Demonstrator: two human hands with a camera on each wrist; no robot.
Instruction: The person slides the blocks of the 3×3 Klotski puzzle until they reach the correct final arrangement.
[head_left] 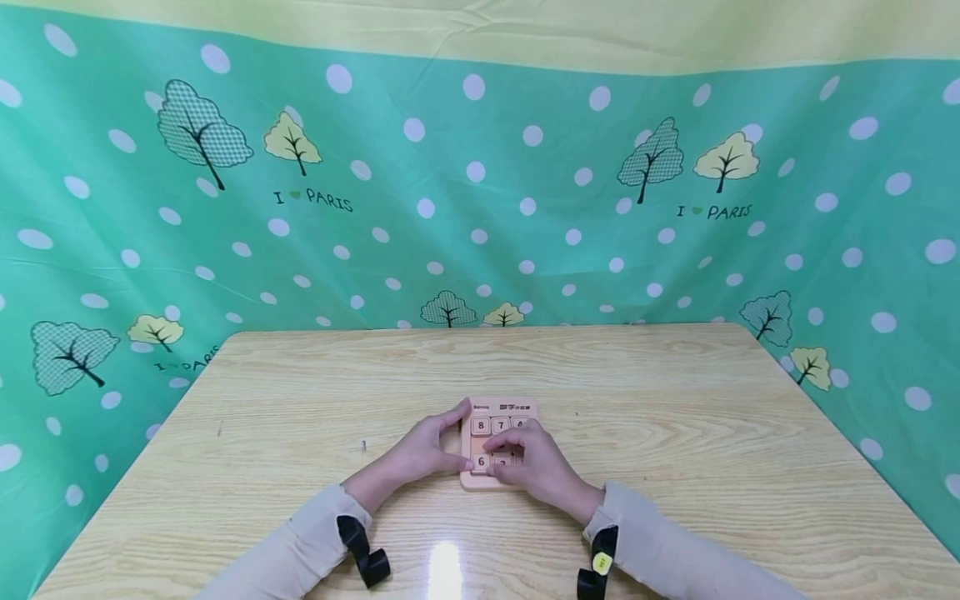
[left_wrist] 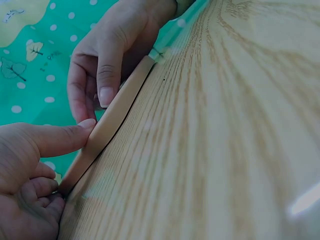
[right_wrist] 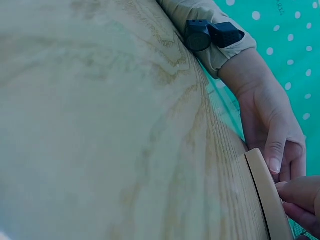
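Observation:
A pink number sliding puzzle [head_left: 480, 482] lies flat on the table, printed along its top edge. Tiles 8 [head_left: 481, 426] and 7 [head_left: 500, 425] stand in the upper row, with tile 6 [head_left: 481, 462] lower left and a gap between 8 and 6. My left hand [head_left: 423, 450] holds the puzzle's left side, index finger near the top corner and thumb beside tile 6. Over the right part of the board, my right hand [head_left: 542, 467] touches the tiles with thumb and fingertips, hiding several of them. Both wrist views show the puzzle's thin side edge [left_wrist: 107, 125].
The wood-grain table [head_left: 262, 392] extends around the puzzle. Behind it hangs a green dotted cloth [head_left: 480, 233] printed with trees. Black straps with small devices [head_left: 367, 554] sit on both sleeves, close over the table.

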